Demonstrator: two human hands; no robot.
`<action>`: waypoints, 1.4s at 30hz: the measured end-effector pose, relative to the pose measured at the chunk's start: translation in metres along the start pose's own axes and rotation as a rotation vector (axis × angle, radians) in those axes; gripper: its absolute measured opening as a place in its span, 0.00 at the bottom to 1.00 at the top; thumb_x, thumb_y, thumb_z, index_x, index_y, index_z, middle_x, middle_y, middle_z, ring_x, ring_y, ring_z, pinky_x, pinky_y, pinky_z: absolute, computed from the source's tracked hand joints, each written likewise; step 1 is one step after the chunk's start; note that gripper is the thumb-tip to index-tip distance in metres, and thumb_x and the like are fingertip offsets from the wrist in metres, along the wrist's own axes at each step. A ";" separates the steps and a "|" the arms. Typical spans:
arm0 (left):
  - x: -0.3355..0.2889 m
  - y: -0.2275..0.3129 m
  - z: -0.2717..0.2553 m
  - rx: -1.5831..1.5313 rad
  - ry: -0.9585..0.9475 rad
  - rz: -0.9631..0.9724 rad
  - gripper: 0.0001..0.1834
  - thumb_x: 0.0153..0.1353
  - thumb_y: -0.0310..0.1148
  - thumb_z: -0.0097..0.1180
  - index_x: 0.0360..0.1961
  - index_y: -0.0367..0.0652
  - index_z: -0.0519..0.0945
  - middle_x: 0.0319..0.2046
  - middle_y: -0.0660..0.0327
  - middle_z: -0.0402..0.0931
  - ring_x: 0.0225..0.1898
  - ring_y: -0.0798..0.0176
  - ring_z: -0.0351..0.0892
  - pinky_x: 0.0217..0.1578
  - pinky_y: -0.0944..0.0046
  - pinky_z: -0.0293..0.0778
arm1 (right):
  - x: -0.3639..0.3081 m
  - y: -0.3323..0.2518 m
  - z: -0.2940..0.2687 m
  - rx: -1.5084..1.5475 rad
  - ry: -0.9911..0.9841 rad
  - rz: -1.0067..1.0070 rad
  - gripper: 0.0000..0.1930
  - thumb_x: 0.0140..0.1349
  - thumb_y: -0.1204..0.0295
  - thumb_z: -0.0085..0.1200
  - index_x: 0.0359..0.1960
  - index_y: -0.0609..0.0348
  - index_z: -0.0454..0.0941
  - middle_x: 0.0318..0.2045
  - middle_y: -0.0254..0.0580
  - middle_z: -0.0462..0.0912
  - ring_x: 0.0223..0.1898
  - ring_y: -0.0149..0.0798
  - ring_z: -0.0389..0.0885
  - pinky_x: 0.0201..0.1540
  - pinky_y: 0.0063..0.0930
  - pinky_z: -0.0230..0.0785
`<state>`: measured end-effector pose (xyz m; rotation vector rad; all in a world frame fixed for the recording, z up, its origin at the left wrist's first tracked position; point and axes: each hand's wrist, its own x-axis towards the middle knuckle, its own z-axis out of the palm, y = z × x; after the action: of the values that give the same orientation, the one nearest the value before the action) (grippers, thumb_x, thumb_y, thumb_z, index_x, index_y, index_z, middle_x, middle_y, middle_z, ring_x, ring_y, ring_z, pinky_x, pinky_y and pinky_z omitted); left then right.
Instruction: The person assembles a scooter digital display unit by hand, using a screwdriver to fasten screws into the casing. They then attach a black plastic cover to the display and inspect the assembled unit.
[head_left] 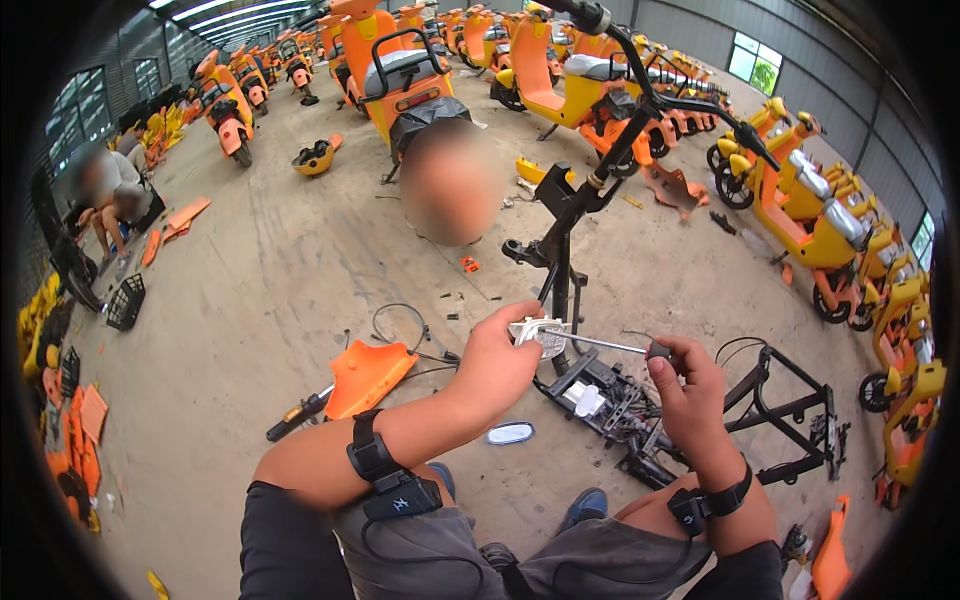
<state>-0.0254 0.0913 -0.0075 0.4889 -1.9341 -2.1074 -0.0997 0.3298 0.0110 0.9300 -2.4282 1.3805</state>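
In front of the scooter frame (pixel 562 240), my left hand (pixel 497 368) grips a small whitish housing with a silvery round face (pixel 546 339); what kind of part it is does not show clearly. My right hand (pixel 688 392) is closed round the dark handle of a screwdriver (pixel 606 345). Its thin metal shaft points left, and the tip meets the housing's face. Below my hands, on the concrete floor, lies an oval piece with a pale face and blue rim (pixel 510 433).
The black frame's handlebar (pixel 690 104) rises ahead, with its rear tubing (pixel 800 415) at right. An orange panel (pixel 370 378) and a black-and-orange tool (pixel 300 412) lie left. Orange and yellow scooters (pixel 550 75) stand beyond. Another person (pixel 105 190) sits far left near a black crate (pixel 126 302).
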 end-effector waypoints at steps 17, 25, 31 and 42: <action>-0.023 0.000 0.010 0.062 0.089 0.268 0.24 0.60 0.21 0.53 0.60 0.39 0.76 0.25 0.61 0.74 0.24 0.71 0.70 0.25 0.64 0.67 | -0.019 -0.022 0.007 0.128 0.188 -0.060 0.13 0.73 0.68 0.53 0.51 0.64 0.78 0.35 0.36 0.81 0.33 0.27 0.74 0.35 0.25 0.69; -0.015 -0.016 -0.007 0.174 0.127 0.353 0.25 0.56 0.26 0.54 0.57 0.38 0.79 0.49 0.45 0.82 0.51 0.45 0.82 0.52 0.55 0.76 | -0.029 -0.034 0.012 -0.038 0.106 -0.169 0.12 0.71 0.68 0.57 0.48 0.65 0.77 0.27 0.35 0.81 0.27 0.26 0.78 0.30 0.22 0.72; -0.042 -0.010 -0.005 0.214 0.001 0.260 0.25 0.58 0.29 0.55 0.58 0.37 0.78 0.53 0.44 0.81 0.56 0.42 0.79 0.56 0.52 0.74 | -0.015 -0.032 0.003 -0.026 0.205 0.149 0.24 0.74 0.56 0.50 0.27 0.65 0.79 0.15 0.34 0.74 0.19 0.26 0.73 0.22 0.24 0.64; -0.005 -0.015 -0.008 0.180 0.137 0.410 0.28 0.56 0.28 0.56 0.59 0.37 0.67 0.45 0.38 0.80 0.51 0.33 0.79 0.52 0.45 0.74 | 0.032 -0.063 -0.084 0.129 0.335 0.027 0.21 0.74 0.53 0.50 0.37 0.61 0.80 0.24 0.31 0.76 0.25 0.24 0.71 0.29 0.21 0.63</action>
<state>-0.0167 0.0869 -0.0220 0.2342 -1.9557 -1.6165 -0.0974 0.3625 0.1159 0.6320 -2.1313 1.5747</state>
